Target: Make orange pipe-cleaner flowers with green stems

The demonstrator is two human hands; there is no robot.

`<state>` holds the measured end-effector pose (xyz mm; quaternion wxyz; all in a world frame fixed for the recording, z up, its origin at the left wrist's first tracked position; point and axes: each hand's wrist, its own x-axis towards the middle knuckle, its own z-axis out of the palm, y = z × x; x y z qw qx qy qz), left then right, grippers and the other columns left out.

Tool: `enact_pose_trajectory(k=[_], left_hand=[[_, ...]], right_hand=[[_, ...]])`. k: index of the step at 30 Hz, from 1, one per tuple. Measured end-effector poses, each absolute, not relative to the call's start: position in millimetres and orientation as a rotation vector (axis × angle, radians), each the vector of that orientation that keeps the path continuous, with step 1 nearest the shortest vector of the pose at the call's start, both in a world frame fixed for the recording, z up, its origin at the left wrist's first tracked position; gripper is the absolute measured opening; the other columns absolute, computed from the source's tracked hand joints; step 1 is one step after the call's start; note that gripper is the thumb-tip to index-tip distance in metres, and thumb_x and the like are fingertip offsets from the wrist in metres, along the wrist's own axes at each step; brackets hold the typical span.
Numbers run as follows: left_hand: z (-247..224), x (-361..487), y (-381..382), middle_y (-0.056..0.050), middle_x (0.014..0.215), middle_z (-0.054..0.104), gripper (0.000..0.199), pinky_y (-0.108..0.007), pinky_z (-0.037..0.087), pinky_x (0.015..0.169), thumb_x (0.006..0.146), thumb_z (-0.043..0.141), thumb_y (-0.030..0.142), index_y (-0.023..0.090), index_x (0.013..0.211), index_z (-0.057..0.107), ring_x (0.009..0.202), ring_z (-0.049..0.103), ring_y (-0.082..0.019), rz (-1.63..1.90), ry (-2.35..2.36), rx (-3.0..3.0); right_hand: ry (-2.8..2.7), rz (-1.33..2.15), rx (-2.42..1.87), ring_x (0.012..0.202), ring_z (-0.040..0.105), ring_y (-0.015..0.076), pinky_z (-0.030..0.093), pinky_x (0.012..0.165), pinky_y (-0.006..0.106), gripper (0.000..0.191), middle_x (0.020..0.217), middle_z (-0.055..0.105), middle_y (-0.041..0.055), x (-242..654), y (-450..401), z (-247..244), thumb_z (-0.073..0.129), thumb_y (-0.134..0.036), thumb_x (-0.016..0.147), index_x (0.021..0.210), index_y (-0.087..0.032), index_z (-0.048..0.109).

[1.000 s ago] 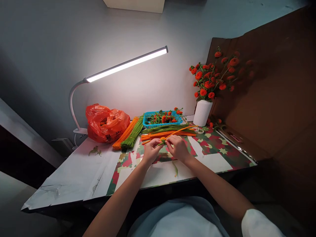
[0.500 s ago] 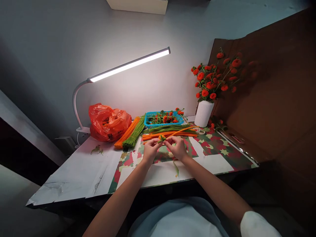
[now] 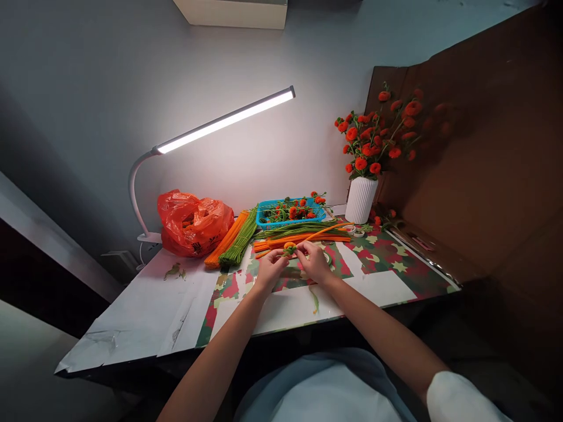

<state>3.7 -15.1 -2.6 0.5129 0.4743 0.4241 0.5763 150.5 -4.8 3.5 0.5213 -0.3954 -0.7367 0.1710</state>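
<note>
Between my hands, above the patterned table covering, is a small orange and green flower piece (image 3: 289, 249). My left hand (image 3: 270, 269) pinches it from the left side. On its right side, the fingertips of my right hand (image 3: 314, 264) are closed on it. A long orange stem (image 3: 328, 230) slants up to the right from near the right fingers; whether it joins the flower piece cannot be made out. Loose orange stems (image 3: 303, 238) and green stems (image 3: 294, 228) lie just beyond my hands. A green tape roll (image 3: 328, 258) is partly hidden behind my right hand.
Behind the stems sits a blue basket (image 3: 272, 225) of small flowers. A red plastic bag (image 3: 193, 223) and stem bundles (image 3: 235, 240) are at left, below a lit lamp (image 3: 226, 120). A white vase (image 3: 361, 201) of orange flowers stands right. Scraps (image 3: 315, 300) lie near the front edge.
The flower piece has turned between my fingers, showing more orange on top. My right hand has shifted slightly, uncovering part of the green tape roll. The camera view has moved a little.
</note>
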Motion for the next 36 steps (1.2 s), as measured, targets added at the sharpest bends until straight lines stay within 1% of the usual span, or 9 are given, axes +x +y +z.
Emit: enact_pose_trajectory(k=[3, 8, 11, 15, 19, 21, 24, 31, 36], left_hand=[[0.9, 0.0, -16.2, -0.004, 0.077, 0.067, 0.015, -0.027, 0.052, 0.066, 0.063, 0.067, 0.024, 0.017, 0.076, 0.066, 0.075, 0.064, -0.017, 1.541, 1.139, 1.296], [7.4, -1.9, -22.6, -0.007, 0.094, 0.062, 0.010, -0.023, 0.051, 0.059, 0.062, 0.065, 0.017, 0.018, 0.071, 0.063, 0.089, 0.060, -0.020, 1.505, 1.107, 1.613], [7.2, 0.7, -24.9, -0.008, 0.096, 0.058, 0.013, -0.024, 0.052, 0.056, 0.061, 0.070, 0.022, 0.017, 0.070, 0.062, 0.089, 0.058, -0.021, 1.453, 1.101, 1.688], [3.6, 3.7, -23.0, -0.008, 0.093, 0.058, 0.021, -0.026, 0.054, 0.055, 0.062, 0.076, 0.033, 0.018, 0.069, 0.064, 0.091, 0.058, -0.023, 1.537, 1.130, 1.698], [2.5, 3.6, -21.7, -0.010, 0.096, 0.061, 0.019, -0.029, 0.056, 0.061, 0.066, 0.074, 0.035, 0.019, 0.072, 0.067, 0.093, 0.060, -0.023, 1.594, 1.119, 1.701], [2.6, 3.1, -22.4, -0.010, 0.099, 0.063, 0.016, -0.031, 0.057, 0.068, 0.067, 0.074, 0.033, 0.019, 0.071, 0.067, 0.092, 0.061, -0.022, 1.615, 1.080, 1.732], [2.0, 2.7, -23.6, -0.010, 0.097, 0.065, 0.014, -0.032, 0.056, 0.073, 0.069, 0.073, 0.030, 0.019, 0.067, 0.064, 0.090, 0.062, -0.021, 1.660, 1.051, 1.761], [-2.5, 2.6, -22.6, -0.009, 0.090, 0.065, 0.015, -0.031, 0.056, 0.070, 0.070, 0.071, 0.030, 0.018, 0.066, 0.062, 0.087, 0.063, -0.020, 1.716, 1.115, 1.737], [-4.6, 2.4, -19.8, -0.008, 0.091, 0.065, 0.020, -0.029, 0.055, 0.069, 0.069, 0.071, 0.033, 0.017, 0.067, 0.060, 0.086, 0.063, -0.019, 1.672, 1.094, 1.670]], right_hand=[[-1.773, 0.448, -0.979, 0.066, 0.054, 0.0163, 0.042, 0.063, 0.027, 0.012, 0.069, 0.060, 0.0030, 152.3, -3.1, 3.0, 0.050, -0.022, 0.079, 0.069, -0.019, 0.056], [-1.758, 0.519, -0.990, 0.061, 0.052, 0.0149, 0.041, 0.058, 0.026, 0.012, 0.064, 0.057, 0.0013, 152.2, -2.8, 1.8, 0.051, -0.024, 0.078, 0.068, -0.019, 0.055], [-1.705, 0.554, -1.001, 0.060, 0.052, 0.0143, 0.041, 0.057, 0.025, 0.013, 0.066, 0.059, 0.0017, 150.3, -2.4, -0.4, 0.051, -0.026, 0.078, 0.069, -0.018, 0.056], [-1.659, 0.621, -0.997, 0.059, 0.051, 0.0138, 0.041, 0.054, 0.024, 0.016, 0.065, 0.059, 0.0014, 146.6, -1.5, -4.3, 0.051, -0.029, 0.079, 0.068, -0.018, 0.057], [-1.656, 0.677, -0.983, 0.057, 0.049, 0.0134, 0.038, 0.051, 0.023, 0.017, 0.062, 0.058, 0.0003, 144.7, -1.6, -5.6, 0.052, -0.030, 0.079, 0.069, -0.018, 0.058], [-1.684, 0.688, -0.971, 0.058, 0.051, 0.0136, 0.039, 0.053, 0.023, 0.018, 0.064, 0.059, 0.0007, 144.7, -2.4, -4.4, 0.051, -0.030, 0.081, 0.071, -0.018, 0.059], [-1.729, 0.668, -0.951, 0.062, 0.053, 0.0145, 0.039, 0.056, 0.024, 0.018, 0.068, 0.061, 0.0019, 144.2, -4.2, -1.7, 0.050, -0.030, 0.083, 0.072, -0.018, 0.059], [-1.724, 0.509, -0.987, 0.061, 0.051, 0.0154, 0.039, 0.059, 0.026, 0.014, 0.064, 0.057, 0.0017, 140.2, -9.0, 2.3, 0.052, -0.023, 0.078, 0.065, -0.019, 0.056], [-1.712, 0.567, -0.921, 0.063, 0.053, 0.0148, 0.040, 0.063, 0.027, 0.013, 0.065, 0.059, 0.0010, 145.4, -11.7, 6.2, 0.054, -0.027, 0.078, 0.069, -0.018, 0.057]])
